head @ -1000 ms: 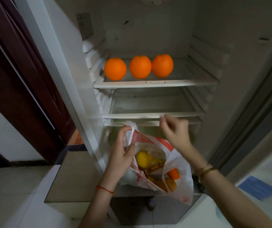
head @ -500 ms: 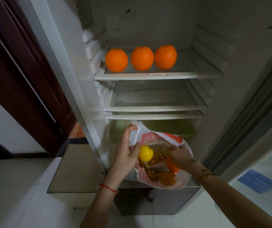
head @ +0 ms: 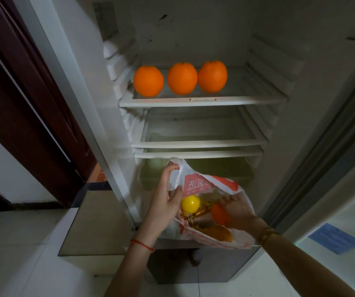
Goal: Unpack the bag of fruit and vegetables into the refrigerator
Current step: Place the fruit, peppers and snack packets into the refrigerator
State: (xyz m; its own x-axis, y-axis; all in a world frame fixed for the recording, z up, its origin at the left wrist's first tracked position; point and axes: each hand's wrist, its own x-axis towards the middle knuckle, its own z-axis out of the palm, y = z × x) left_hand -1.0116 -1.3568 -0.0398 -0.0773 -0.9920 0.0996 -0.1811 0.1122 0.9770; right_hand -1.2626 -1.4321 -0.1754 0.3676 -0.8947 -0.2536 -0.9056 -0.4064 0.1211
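Observation:
A white and red plastic bag (head: 206,185) hangs open in front of the refrigerator's lower part. My left hand (head: 166,202) grips the bag's left handle and rim. My right hand (head: 235,207) reaches inside the bag, fingers curled over a small orange fruit (head: 219,214). A yellow round fruit (head: 190,204) and brownish produce (head: 215,231) lie in the bag. Three oranges (head: 182,78) sit in a row on the top shelf (head: 193,101) of the open refrigerator.
Two glass shelves (head: 198,144) sit below the top one, above a greenish drawer (head: 226,168). The refrigerator door (head: 322,146) stands open at right. A dark wooden door (head: 22,93) is at left. A blue sheet (head: 336,241) lies on the tiled floor.
My right hand came down from above the bag and went into it, closing over the small orange fruit. The view tilted down slightly. My left hand kept its hold on the bag.

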